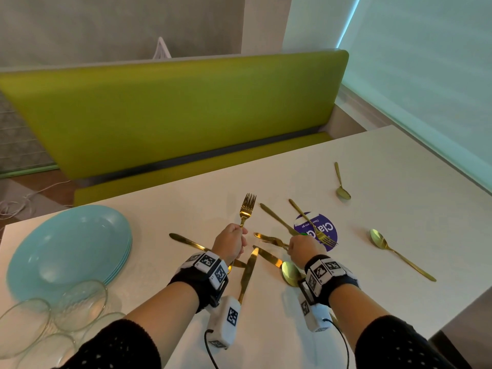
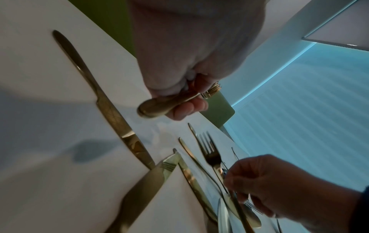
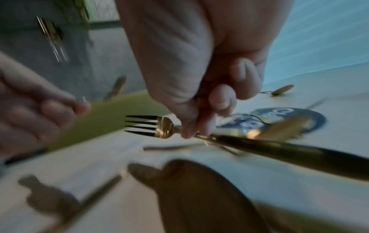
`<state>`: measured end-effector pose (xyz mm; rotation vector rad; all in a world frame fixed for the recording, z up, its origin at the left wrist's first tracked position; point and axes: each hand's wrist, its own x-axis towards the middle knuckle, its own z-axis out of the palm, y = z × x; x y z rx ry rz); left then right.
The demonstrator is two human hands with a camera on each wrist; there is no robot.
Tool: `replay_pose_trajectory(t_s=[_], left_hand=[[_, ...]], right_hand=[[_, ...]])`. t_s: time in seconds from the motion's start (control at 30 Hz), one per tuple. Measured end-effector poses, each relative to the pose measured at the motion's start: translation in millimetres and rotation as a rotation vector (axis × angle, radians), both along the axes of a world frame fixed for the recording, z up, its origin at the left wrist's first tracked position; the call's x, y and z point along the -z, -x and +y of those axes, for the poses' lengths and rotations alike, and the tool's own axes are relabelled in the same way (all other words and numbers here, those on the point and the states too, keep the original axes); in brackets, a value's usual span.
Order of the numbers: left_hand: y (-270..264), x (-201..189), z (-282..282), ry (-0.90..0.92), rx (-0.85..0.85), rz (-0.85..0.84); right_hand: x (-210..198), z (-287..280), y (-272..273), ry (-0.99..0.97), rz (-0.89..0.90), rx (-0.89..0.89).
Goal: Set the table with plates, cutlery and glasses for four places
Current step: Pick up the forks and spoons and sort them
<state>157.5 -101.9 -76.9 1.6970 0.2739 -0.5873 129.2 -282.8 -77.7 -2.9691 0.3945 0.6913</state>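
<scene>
Head view, nearest you: clear glasses point(image 1: 80, 304) lie at the table's point(image 1: 399, 182) near left edge, touching the stacked blue plates point(image 1: 66, 251). Beyond them your left hand point(image 1: 231, 242) grips a gold fork point(image 1: 246, 209), lifted with its tines pointing away. Your right hand point(image 1: 299, 247) pinches a second fork point(image 3: 159, 127) by its neck among the scattered knives point(image 1: 247, 275). Farther off, two spoons point(image 1: 342, 183) lie well apart.

Black dotted sleeves point(image 1: 119, 342), black wristbands point(image 1: 194, 283), white tagged camera pods point(image 1: 225, 322)
</scene>
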Motion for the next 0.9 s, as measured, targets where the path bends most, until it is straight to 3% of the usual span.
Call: replay_pose_trajectory(t_s=[0.1, 0.27, 0.4, 0.63, 0.9], left_hand=[[-2.0, 0.0, -0.2, 0.002, -0.017, 0.001], [-3.3, -5.5, -6.5, 0.035, -0.044, 0.01], [-2.6, -14.0, -16.1, 0.143, -0.064, 0.045], [1.0, -20.1, -20.7, 0.23, -0.004, 0.06], [2.4, -15.0, -28.3, 0.144, 0.032, 0.013]], right_hand=[[-18.8, 4.3, -10.0, -0.12, -0.092, 0.025], [-55.7, 17.5, -28.8, -0.561, -0.344, 0.205], [-65.8, 33.6, -28.3, -0.986, -0.175, 0.486], [-54.6, 44.8, -20.2, -1.11, 0.025, 0.652], [-39.3, 45.5, -25.8, -1.027, 0.006, 0.659]])
